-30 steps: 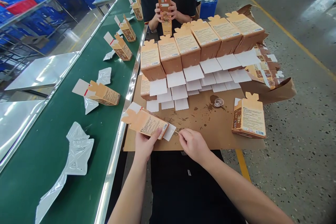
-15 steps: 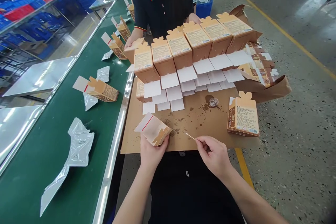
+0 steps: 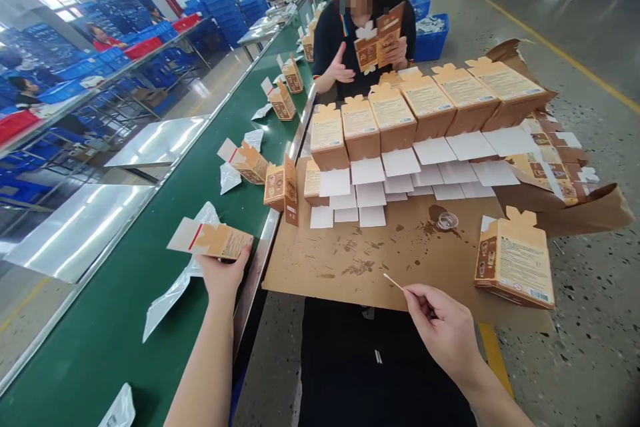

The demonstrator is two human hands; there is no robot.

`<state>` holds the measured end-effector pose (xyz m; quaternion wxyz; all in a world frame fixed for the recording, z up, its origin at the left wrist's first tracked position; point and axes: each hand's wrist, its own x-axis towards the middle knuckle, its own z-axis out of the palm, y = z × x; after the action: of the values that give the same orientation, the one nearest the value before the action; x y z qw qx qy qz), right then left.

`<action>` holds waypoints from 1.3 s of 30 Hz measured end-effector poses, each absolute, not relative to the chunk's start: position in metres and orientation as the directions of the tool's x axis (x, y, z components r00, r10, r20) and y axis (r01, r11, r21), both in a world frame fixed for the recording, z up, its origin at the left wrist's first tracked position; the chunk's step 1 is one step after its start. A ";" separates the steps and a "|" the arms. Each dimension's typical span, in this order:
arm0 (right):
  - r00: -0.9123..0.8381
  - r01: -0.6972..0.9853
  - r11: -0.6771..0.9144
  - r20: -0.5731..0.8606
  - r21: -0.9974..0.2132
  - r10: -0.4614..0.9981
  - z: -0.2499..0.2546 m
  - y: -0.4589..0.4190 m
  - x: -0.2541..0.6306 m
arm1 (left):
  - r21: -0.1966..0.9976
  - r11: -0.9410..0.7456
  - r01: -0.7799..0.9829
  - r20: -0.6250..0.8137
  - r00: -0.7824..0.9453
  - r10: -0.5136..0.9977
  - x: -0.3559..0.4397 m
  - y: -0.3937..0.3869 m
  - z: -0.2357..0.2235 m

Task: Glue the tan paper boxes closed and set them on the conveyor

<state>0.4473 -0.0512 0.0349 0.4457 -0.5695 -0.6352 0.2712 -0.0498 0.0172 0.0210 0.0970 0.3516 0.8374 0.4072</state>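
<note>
My left hand (image 3: 223, 275) is closed around the lower end of a small brown carton (image 3: 227, 240), held over the green conveyor belt (image 3: 165, 373). The carton's white flap with a red strip points left. Silver foil pouches (image 3: 170, 303) lie on the belt beneath and beside it. In my right hand (image 3: 440, 320), thumb and finger pinch a thin cotton swab (image 3: 393, 281) above the cardboard-covered table (image 3: 320, 273). A small clear round dish (image 3: 447, 221) sits on the cardboard among wet spots. One upright carton (image 3: 515, 263) stands near the right edge.
Stacked cartons (image 3: 393, 120) with white flaps fill the table's far side. Another carton (image 3: 280, 188) stands at the belt's metal rail. Across the table, a co-worker (image 3: 365, 47) holds a brown carton (image 3: 380, 40). Further cartons (image 3: 250, 161) and pouches line the belt.
My left hand has carried the carton left from the table to over the belt. Another carton now stands by the rail. The co-worker has lifted a carton. My right hand still pinches the swab.
</note>
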 end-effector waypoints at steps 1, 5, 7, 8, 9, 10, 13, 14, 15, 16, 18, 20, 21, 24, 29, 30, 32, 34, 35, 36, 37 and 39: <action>0.025 0.476 0.205 0.247 -0.855 0.969 0.035 -0.050 0.446 | 0.747 0.437 0.501 0.132 -0.756 0.641 -0.047 0.025 0.020; 0.004 0.449 0.217 0.244 -0.867 0.970 0.035 -0.041 0.443 | 0.764 0.443 0.469 0.162 -0.804 0.572 -0.034 0.050 0.026; 0.004 0.444 0.217 0.244 -0.870 0.970 0.036 -0.039 0.446 | 0.785 0.414 0.461 0.160 -0.796 0.584 -0.030 0.050 0.034; 0.007 0.444 0.215 0.243 -0.870 0.970 0.036 -0.038 0.449 | 0.791 0.407 0.456 0.160 -0.797 0.583 -0.028 0.047 0.038; 0.016 0.445 0.213 0.246 -0.870 0.969 0.036 -0.039 0.453 | 0.793 0.405 0.455 0.170 -0.804 0.569 -0.026 0.041 0.041; 0.036 0.447 0.207 0.249 -0.870 0.968 0.036 -0.040 0.458 | 0.793 0.399 0.461 0.200 -0.815 0.544 -0.022 0.033 0.043; 0.143 0.451 0.159 0.247 -0.878 0.958 0.038 -0.046 0.471 | 0.777 0.281 0.563 0.387 -0.780 0.491 -0.005 0.008 0.050; 0.177 0.452 0.143 0.246 -0.880 0.953 0.038 -0.049 0.475 | 0.761 0.207 0.614 0.459 -0.736 0.497 0.002 0.003 0.054; 0.203 0.452 0.131 0.246 -0.882 0.948 0.038 -0.050 0.478 | 0.744 0.126 0.656 0.523 -0.690 0.500 0.009 0.001 0.059; 0.219 0.454 0.122 0.244 -0.882 0.945 0.039 -0.052 0.481 | 0.730 0.052 0.681 0.572 -0.651 0.499 0.016 0.004 0.067; 0.233 0.461 0.112 0.241 -0.881 0.942 0.040 -0.053 0.483 | 0.718 -0.044 0.694 0.608 -0.596 0.526 0.029 0.023 0.086; 0.231 0.464 0.106 0.236 -0.879 0.944 0.040 -0.051 0.484 | 0.713 -0.061 0.699 0.561 -0.516 0.647 0.042 0.059 0.105; 0.225 0.463 0.108 0.235 -0.879 0.946 0.040 -0.050 0.484 | 0.699 -0.038 0.714 0.510 -0.460 0.727 0.049 0.080 0.113; 0.188 0.451 0.141 0.249 -0.881 0.950 0.041 -0.046 0.483 | 0.607 0.122 0.786 0.300 -0.368 0.880 0.071 0.143 0.123; 0.157 0.443 0.181 0.275 -0.878 0.949 0.044 -0.048 0.482 | 0.497 0.302 0.813 0.069 -0.384 0.921 0.083 0.151 0.108; 0.167 0.451 0.184 0.285 -0.873 0.944 0.046 -0.049 0.483 | 0.485 0.296 0.823 0.077 -0.378 0.923 0.080 0.134 0.103; 0.185 0.481 0.196 0.317 -0.855 0.930 0.050 -0.051 0.490 | 0.502 0.275 0.820 0.113 -0.378 0.919 0.068 0.087 0.094; 0.162 0.532 0.221 0.355 -0.817 0.921 0.057 -0.052 0.502 | 0.610 0.265 0.747 0.103 -0.406 0.908 0.055 0.037 0.084; 0.140 0.564 0.241 0.379 -0.790 0.915 0.062 -0.051 0.510 | 0.687 0.297 0.663 0.029 -0.434 0.900 0.049 0.015 0.080; 0.113 0.601 0.258 0.400 -0.757 0.910 0.067 -0.048 0.519 | 0.751 0.344 0.564 -0.072 -0.447 0.892 0.044 -0.003 0.076; 0.083 0.641 0.268 0.411 -0.719 0.908 0.073 -0.044 0.528 | 0.782 0.396 0.481 -0.170 -0.447 0.878 0.040 -0.016 0.072; 0.022 0.730 0.244 0.380 -0.638 0.925 0.086 -0.031 0.546 | 0.766 0.467 0.442 -0.268 -0.441 0.857 0.037 -0.029 0.066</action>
<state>0.5462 -0.0309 0.0862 0.3862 -0.6016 -0.6878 0.1260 0.0374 -0.0295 0.0664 0.3323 0.4112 0.7893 0.3123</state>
